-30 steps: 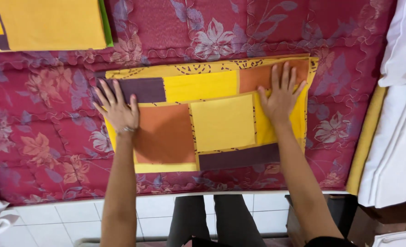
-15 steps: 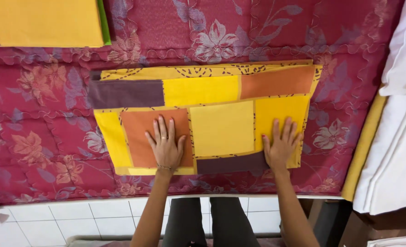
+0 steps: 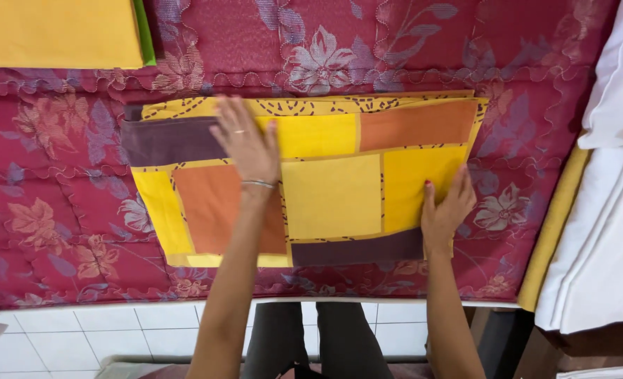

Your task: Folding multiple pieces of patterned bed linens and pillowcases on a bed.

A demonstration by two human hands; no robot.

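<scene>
Head view looks straight down on two bare hands at work on a folded cotton cloth printed with yellow, orange and dark purple rectangles (image 3: 325, 175). The left hand (image 3: 248, 144) lies flat on the cloth's far half, fingers spread and extended, gripping nothing, palm pressing where the purple and yellow patches meet. The right hand (image 3: 446, 210) rests at the cloth's near right corner, fingers open and laid along the right edge, thumb on the yellow patch; whether it pinches the edge cannot be told. The cloth lies squared in the middle of a crimson quilted floral bedspread (image 3: 80, 210), its near edge close to the bedspread's front border. The step in hand looks like pressing the fold flat. Any further fold would seem to call for a firm hold on that right edge while the other palm pins the layers. Well apart at the far left sits a plain yellow folded fabric with a green edge (image 3: 58, 31); stacked white linens (image 3: 606, 231) lie to the right, with a yellow strip (image 3: 557, 224) beside them. Nothing lies between the hands and the cloth.
</scene>
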